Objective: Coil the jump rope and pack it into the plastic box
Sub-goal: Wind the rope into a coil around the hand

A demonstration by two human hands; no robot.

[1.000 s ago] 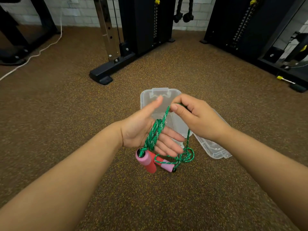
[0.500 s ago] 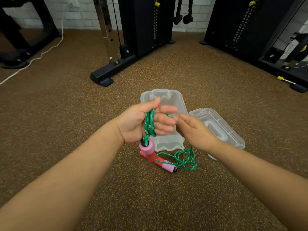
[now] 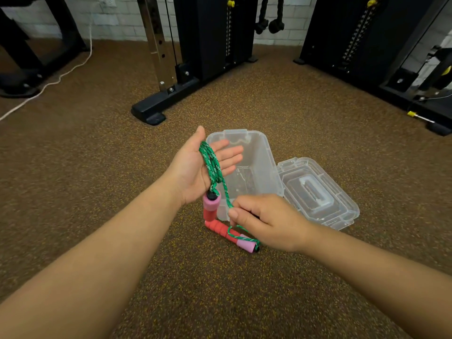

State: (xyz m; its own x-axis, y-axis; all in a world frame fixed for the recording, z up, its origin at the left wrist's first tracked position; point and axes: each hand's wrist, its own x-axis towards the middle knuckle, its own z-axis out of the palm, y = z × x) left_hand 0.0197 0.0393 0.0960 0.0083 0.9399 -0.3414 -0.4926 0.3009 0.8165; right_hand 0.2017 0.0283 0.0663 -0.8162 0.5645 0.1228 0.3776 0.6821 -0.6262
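I see L hand palm up, fingers straight; green braided jump rope looped over palm. One pink-red foam handle hangs below wrist. R hand pinches rope strand w/ curled fingers. 2nd handle on brown speckled floor. Clear plastic box open behind hands, lid beside on R.
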